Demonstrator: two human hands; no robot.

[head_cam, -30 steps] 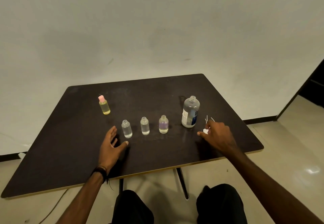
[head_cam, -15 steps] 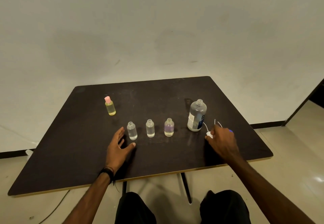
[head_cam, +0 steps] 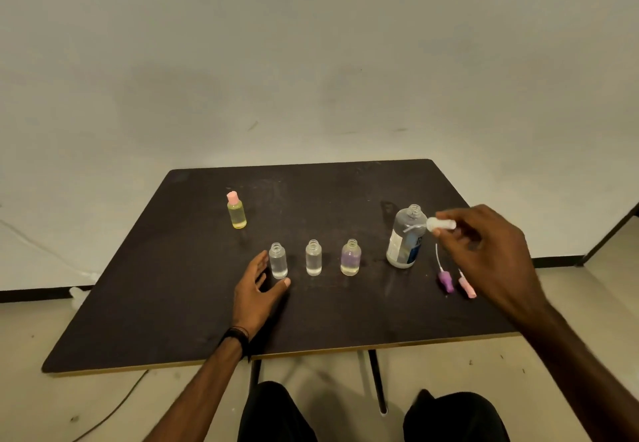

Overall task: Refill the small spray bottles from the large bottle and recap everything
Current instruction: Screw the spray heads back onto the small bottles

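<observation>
My right hand [head_cam: 484,248] is raised above the desk [head_cam: 173,303], pinching a white spray cap [head_cam: 441,224] between thumb and fingertips, its thin dip tube pointing left across the neck of the large bottle [head_cam: 405,237]. That large bottle stands uncapped on the right part of the desk, partly filled with clear liquid. Just beside it, nearer me, a purple spray cap [head_cam: 446,282] and a pink spray cap [head_cam: 467,287] lie flat with their tubes pointing away from me. My left hand [head_cam: 257,291] rests on the desk with fingers spread and relaxed, the thumb tip just in front of the left small bottle [head_cam: 278,261]. In a row to its right stand the middle small bottle [head_cam: 313,257] and the purple-tinted small bottle [head_cam: 351,257], all three open-necked. Well apart, toward the far left, stands a yellow bottle [head_cam: 237,210] wearing a pink cap.
</observation>
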